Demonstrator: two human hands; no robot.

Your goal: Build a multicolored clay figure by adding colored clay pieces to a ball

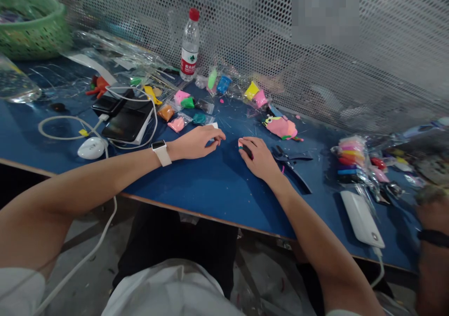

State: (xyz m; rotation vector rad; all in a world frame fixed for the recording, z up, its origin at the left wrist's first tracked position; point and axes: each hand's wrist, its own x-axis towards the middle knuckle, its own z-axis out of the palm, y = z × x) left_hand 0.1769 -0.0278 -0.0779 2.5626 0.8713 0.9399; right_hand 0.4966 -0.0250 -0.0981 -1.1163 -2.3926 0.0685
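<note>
Over the blue table (217,180), my left hand (196,143) hovers or rests with loosely bent fingers and nothing visible in them. A small white piece (213,125) shows just behind its knuckles. My right hand (258,158) curls its fingers around a small dark piece (247,152) with a pink and teal end, mostly hidden by the hand; its material is hard to tell. Dark-handled pliers (293,166) lie just right of that hand. Behind them sits a pink clay figure (281,127) with an eye and yellow and green bits.
Clay packets (187,102) lie along the back, near an upright water bottle (190,49). At left are a black phone (128,122), cables, a white mouse-shaped item (91,148) and a green basket (35,31). Rightward are bagged clay (351,157), a white power bank (362,219) and another person's hand (435,208).
</note>
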